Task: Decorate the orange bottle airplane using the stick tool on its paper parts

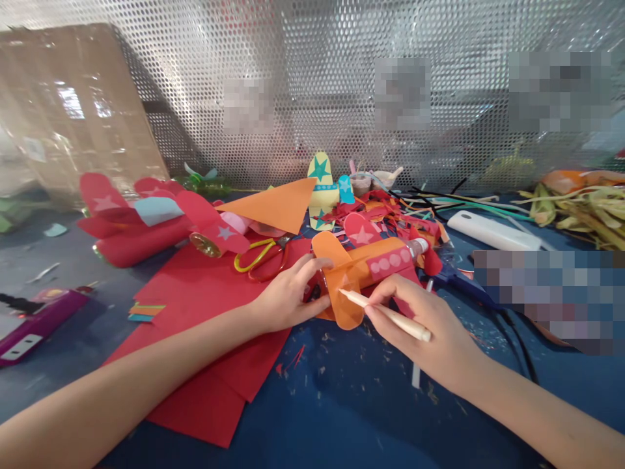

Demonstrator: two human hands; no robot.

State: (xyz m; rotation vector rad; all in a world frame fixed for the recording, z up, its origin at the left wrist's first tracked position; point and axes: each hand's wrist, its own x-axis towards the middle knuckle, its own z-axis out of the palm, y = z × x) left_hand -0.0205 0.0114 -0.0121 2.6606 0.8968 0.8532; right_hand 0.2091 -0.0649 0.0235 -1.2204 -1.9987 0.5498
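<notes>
An orange paper toy airplane (385, 251) with a red tail and pale dots along its side lies in front of me. My left hand (293, 296) steadies it at the nose end, thumb and fingers closed about the edge beside the orange wing (350, 317). Part of that grip is hidden. In my right hand (424, 319) is a cream-coloured pen (410, 327), pinched near its front. The pen's tip touches the middle of the wing or sits just above it; I cannot tell which.
Red sheets (195, 352) lie under my left forearm, with yellow-and-red-handled scissors (256, 257) beyond. A red paper airplane (141, 231) stands left, a yellow one (321, 195) behind. A purple glue gun (43, 326), paper scraps (410, 218) and a white power strip (493, 229) surround the work.
</notes>
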